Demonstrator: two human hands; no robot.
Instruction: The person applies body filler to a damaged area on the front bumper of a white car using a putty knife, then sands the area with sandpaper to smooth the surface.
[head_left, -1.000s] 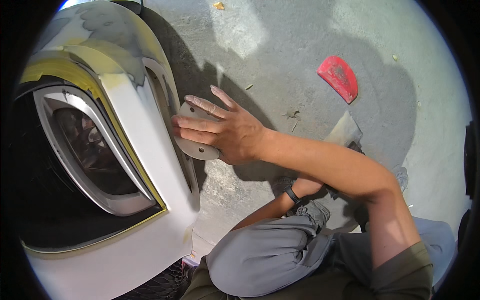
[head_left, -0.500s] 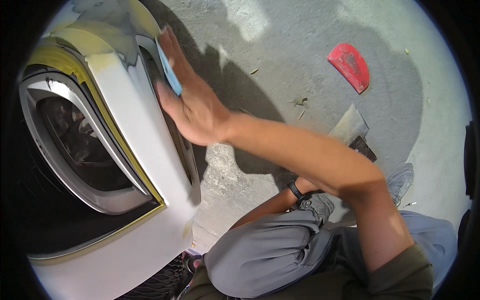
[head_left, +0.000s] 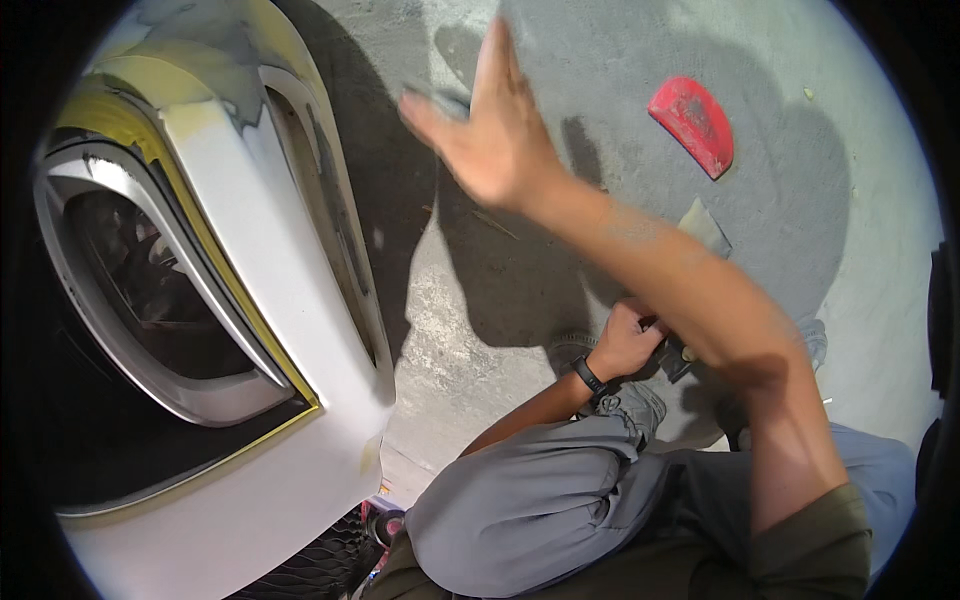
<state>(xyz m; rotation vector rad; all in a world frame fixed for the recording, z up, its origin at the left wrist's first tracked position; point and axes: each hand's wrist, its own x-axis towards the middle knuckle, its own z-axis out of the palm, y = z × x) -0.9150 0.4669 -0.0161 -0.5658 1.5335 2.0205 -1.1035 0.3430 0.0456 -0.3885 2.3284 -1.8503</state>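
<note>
My right hand (head_left: 497,135) is lifted, blurred, over the concrete, a short way right of the white car bumper (head_left: 300,330). A thin grey sanding pad (head_left: 438,99) shows at its fingers, pinched against the flat hand. My left hand (head_left: 625,342), with a dark wristband, rests low by my bent knee and grips the dark handle of a putty knife (head_left: 703,226). The knife's pale blade lies on the ground behind my right forearm.
A red plastic spreader (head_left: 692,125) lies on the concrete at the upper right. The bumper has grey sanded patches near its top, a yellow tape line (head_left: 205,240) and a headlight (head_left: 140,285). My grey trouser knee (head_left: 540,510) fills the lower middle.
My right hand pressed the pad on the bumper's side, slid up along it, and has now come off the panel to the right. My left hand stayed by the knee.
</note>
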